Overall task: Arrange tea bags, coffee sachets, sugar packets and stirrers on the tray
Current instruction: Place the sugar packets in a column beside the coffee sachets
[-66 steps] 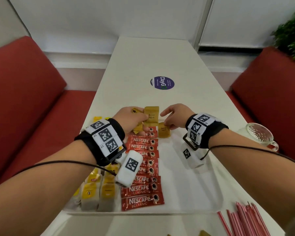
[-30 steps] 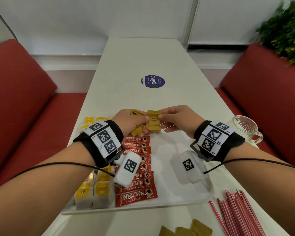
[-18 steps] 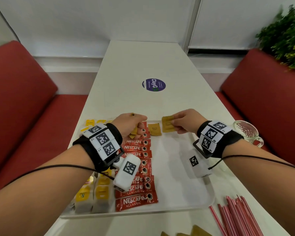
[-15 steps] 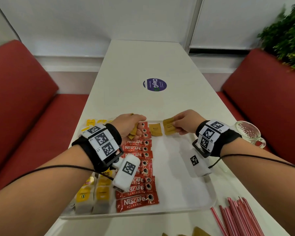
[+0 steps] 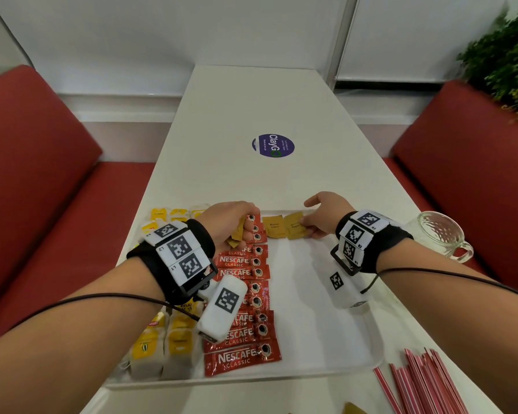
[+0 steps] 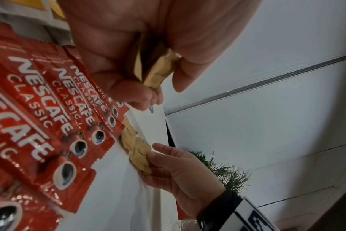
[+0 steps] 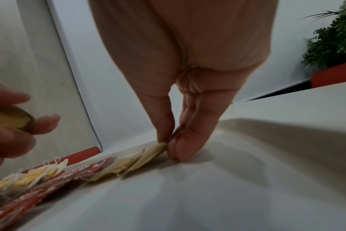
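Sugar packets come first: two brown ones lie flat side by side along the far edge of the white tray (image 5: pixel 356 348), the first packet (image 5: pixel 272 226) just beside the top of the coffee column and the second packet (image 5: pixel 295 230) touching it on its right. My right hand (image 5: pixel 323 215) pinches the right edge of that second packet between thumb and fingertips, low against the tray floor. My left hand (image 5: pixel 231 224) is curled round a small bunch of further sugar packets (image 6: pixel 158 71); I cannot count them inside the fist.

Coffee sachets (image 5: pixel 241 358) run in one red column from the far edge to the near edge, overlapping; I count about nine, though my left wrist hides part of the run. Tea bags (image 5: pixel 162 345) with yellow tags fill the tray's left side; two rows show at the near-left corner and a few more at the far-left corner, the number unclear.

Stirrers (image 5: pixel 425 380), red and in a loose bundle too dense to count, lie on the table off the tray's near-right corner. One glass mug (image 5: pixel 437 234) stands near the table's right edge.
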Demonstrator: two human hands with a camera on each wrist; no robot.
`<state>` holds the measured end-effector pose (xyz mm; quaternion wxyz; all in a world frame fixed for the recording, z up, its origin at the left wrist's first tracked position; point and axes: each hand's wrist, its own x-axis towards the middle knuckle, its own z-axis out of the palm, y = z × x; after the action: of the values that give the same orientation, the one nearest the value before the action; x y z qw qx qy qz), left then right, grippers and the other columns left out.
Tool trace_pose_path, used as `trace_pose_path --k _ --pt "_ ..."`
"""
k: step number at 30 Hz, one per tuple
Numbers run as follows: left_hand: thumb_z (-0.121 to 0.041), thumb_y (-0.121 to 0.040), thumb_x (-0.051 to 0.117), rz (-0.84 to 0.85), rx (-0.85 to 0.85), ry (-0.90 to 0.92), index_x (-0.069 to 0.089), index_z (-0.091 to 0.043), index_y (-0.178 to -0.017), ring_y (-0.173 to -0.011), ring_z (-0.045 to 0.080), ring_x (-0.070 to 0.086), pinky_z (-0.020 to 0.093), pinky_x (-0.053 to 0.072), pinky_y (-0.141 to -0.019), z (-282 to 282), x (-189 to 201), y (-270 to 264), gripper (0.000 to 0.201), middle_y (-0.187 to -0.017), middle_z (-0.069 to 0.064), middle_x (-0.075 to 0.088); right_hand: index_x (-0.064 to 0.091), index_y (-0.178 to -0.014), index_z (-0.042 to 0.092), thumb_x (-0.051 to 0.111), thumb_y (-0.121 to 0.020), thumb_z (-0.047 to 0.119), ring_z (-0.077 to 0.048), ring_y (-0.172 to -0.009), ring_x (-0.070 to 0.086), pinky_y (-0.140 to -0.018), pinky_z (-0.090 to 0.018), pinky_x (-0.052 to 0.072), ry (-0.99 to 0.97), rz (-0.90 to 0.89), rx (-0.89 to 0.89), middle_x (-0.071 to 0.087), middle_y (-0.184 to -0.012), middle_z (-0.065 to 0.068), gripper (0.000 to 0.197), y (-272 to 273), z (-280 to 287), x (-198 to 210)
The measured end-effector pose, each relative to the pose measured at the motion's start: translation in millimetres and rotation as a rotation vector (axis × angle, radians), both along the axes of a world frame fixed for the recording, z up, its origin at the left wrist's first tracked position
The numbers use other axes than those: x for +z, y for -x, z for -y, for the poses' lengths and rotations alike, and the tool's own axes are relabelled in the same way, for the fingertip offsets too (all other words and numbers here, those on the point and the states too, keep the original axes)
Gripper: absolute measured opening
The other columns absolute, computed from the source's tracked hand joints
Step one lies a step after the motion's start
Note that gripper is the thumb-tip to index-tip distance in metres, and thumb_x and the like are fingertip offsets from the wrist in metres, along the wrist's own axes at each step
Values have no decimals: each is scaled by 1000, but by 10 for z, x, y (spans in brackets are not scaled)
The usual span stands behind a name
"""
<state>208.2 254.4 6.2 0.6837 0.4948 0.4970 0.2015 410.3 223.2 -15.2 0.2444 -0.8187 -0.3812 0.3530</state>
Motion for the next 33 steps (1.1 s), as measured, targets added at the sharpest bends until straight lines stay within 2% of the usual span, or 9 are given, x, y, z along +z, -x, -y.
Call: trace_pose_path --k 7,10,12,14,16,19,24,29,33 --pt "-41 -95 35 44 8 77 64 -5 -98 -48 17 44 22 35 -46 -16 -21 -9 46 -58 4 48 50 -113 15 66 -85 9 -19 -55 58 -62 -30 55 -31 65 7 60 -72 -7 33 25 28 19" --pt "-33 -90 28 101 11 130 65 -1 -100 -48 19 40 21 34 -46 -32 -18 15 50 -59 6 45 56 -112 17 65 -86 14 -19 -64 64 -70 -33 59 -163 132 34 63 -77 -5 28 37 73 77" --pt "-22 -85 27 101 12 125 65 -1 -101 -50 19 40 21 35 -46 -33 -27 15 46 -61 7 46 61 -106 18 65 -87 18 -17 -66 66 -72 -34 59 -237 39 99 66 -79 -5 19 112 119 135" --pt "-13 -85 31 54 2 95 62 -3 -101 -53 18 43 21 36 -44 -17 -35 -6 36 -67 9 49 64 -99 16 64 -90 22 -12 -62 65 -67 -28 59 -251 -169 162 66 -78 -5 11 254 188 197" --pt "-6 -85 40 15 -28 59 61 -6 -104 -57 17 48 20 37 -41 6 -39 -34 28 -78 10 55 65 -96 11 62 -91 27 -10 -59 64 -65 -24 58 -242 -383 181 66 -79 -7 18 380 251 231" --pt "-2 -89 53 36 -85 7 61 -10 -103 -56 15 52 17 38 -36 36 -32 -46 18 -78 10 60 67 -95 8 62 -90 34 -11 -61 63 -69 -26 58 -219 -499 208 67 -78 -8 27 476 320 233" --pt "0 -88 58 94 -58 -30 59 -12 -102 -62 23 57 19 45 -37 45 -38 8 19 -90 15 63 68 -110 5 62 -90 11 -9 -59 61 -63 -20 58 -226 -588 162 67 -76 -6 21 450 375 190" --pt "2 -87 59 108 -48 -42 61 -3 -111 -71 30 61 22 50 -40 42 -35 39 24 -95 20 66 71 -102 11 61 -89 4 -8 -62 64 -64 -19 58 -253 -659 124 70 -80 -5 17 392 427 237" --pt "5 -87 57 77 -30 -77 60 -9 -104 -66 27 64 24 52 -41 11 -23 63 22 -103 22 64 70 -103 9 60 -89 1 -8 -61 64 -62 -19 58 -276 -627 86 70 -82 -7 19 346 433 257"
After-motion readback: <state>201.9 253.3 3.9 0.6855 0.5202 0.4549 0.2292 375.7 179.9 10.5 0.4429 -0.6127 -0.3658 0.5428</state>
